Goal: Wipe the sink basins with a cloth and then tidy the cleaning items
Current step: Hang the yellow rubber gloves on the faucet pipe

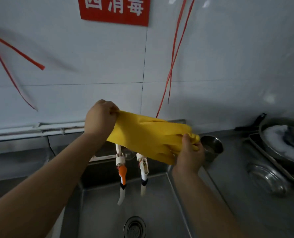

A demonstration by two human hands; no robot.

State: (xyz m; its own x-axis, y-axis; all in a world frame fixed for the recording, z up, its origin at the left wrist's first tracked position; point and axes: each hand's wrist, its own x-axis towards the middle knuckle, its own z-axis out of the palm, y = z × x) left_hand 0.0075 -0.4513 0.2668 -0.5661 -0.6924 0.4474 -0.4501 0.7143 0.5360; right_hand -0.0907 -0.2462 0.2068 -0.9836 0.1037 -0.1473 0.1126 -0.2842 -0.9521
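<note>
Both hands grip one yellow rubber glove [148, 136], stretched between them above the stainless steel sink basin [98, 212]. My left hand [100, 119] pinches the cuff end with curled fingers; my right hand [190, 152] is curled round the bunched fingertips of the glove. The glove hangs taut, tilted down to the right, just in front of two white plastic taps [124, 170], one with an orange lever.

No wiping cloth is visible in view. Judgement: this is the tidying stage, glove being straightened or put away.

Risks noted:
- Rubber looks slick, possibly wet; the pinch at the cuff is small, so a harder pull could snap it free and let the glove flick into the basin or against the taps.
- My right hand sits just beside a small steel cup [211, 148] on the counter; a slip or swing that way could knock it over.
- A steel pan with white foam [283, 141] stands well apart to the right, low concern.
</note>
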